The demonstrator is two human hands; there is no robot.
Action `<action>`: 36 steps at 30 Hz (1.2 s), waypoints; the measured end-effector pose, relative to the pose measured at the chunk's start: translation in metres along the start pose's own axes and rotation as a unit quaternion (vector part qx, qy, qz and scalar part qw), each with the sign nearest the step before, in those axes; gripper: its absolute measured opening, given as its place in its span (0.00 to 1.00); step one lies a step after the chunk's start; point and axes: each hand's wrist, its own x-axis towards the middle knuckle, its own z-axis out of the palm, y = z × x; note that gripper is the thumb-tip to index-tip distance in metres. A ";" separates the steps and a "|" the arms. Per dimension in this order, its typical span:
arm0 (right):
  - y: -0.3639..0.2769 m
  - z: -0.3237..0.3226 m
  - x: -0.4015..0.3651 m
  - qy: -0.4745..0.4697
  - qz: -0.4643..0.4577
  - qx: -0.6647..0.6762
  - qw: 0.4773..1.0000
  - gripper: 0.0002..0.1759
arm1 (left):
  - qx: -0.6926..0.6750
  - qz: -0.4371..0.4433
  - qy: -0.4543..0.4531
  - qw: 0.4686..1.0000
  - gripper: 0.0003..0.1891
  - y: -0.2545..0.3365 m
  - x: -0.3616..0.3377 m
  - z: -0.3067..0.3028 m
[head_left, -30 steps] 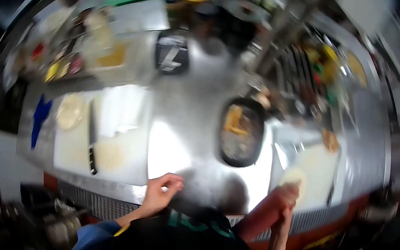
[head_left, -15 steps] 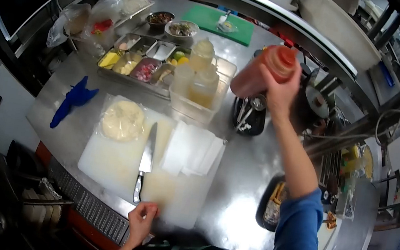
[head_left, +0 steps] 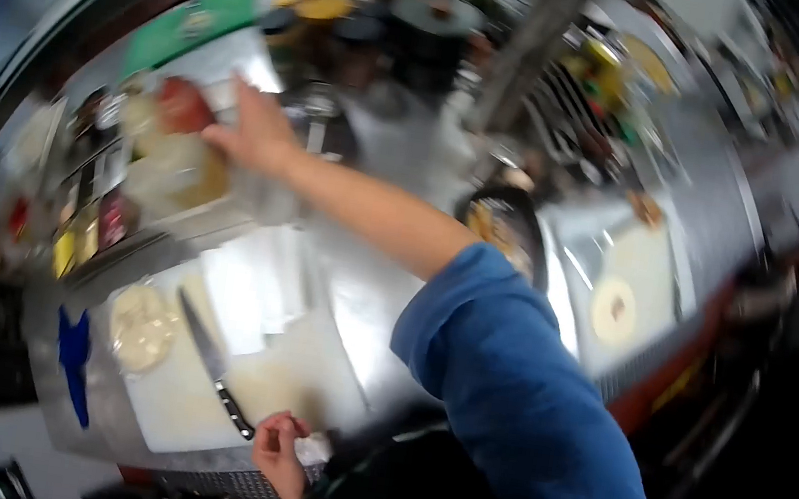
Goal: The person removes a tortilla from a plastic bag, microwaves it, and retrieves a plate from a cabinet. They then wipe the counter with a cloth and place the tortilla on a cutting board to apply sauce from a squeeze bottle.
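Note:
My right hand (head_left: 259, 130) reaches out at the upper left, thumb and fingers spread apart, beside a red squeeze bottle (head_left: 184, 107) that stands among pale squeeze bottles (head_left: 190, 166) in a clear bin. The view is blurred; no bottle shows inside the hand. My left hand (head_left: 280, 451) is by the near edge of the white cutting board (head_left: 304, 363), its fingers curled together; whether they hold anything is too small to tell. On the board lie a knife (head_left: 202, 335) with a black handle, white paper sheets (head_left: 248, 285) and a bagged round of dough (head_left: 142, 327).
A blue cloth (head_left: 74, 363) lies left of the board. Ingredient trays (head_left: 112, 212) are at the left, with a green board (head_left: 192, 25) behind. A black tray of food (head_left: 503, 228) and another white board (head_left: 642, 282) with a round flat piece are to the right.
The view has turned right. My right hand has brought the red bottle down to the other bottles and its fingers have opened. My left hand stays near the board's edge.

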 end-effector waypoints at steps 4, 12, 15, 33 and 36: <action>-0.013 -0.258 -0.092 -0.116 0.128 0.153 0.973 0.21 | 0.055 -0.041 -0.161 0.985 0.09 0.004 -0.003 0.049; 0.174 -0.616 -0.330 -0.042 0.441 -0.417 0.794 0.13 | 0.104 -0.161 -0.512 0.837 0.13 -0.061 -0.061 0.261; 0.206 -0.621 -0.361 -0.091 0.467 -0.410 0.778 0.13 | 0.064 -0.224 -0.444 0.865 0.12 -0.133 -0.079 0.356; 0.163 -0.608 -0.370 0.001 0.521 -0.024 0.853 0.09 | 0.174 -0.175 -0.149 0.958 0.09 -0.189 -0.124 0.446; 0.187 -0.585 -0.436 -0.017 0.321 -0.207 0.924 0.14 | 0.151 -0.197 -0.148 0.957 0.09 -0.197 -0.121 0.441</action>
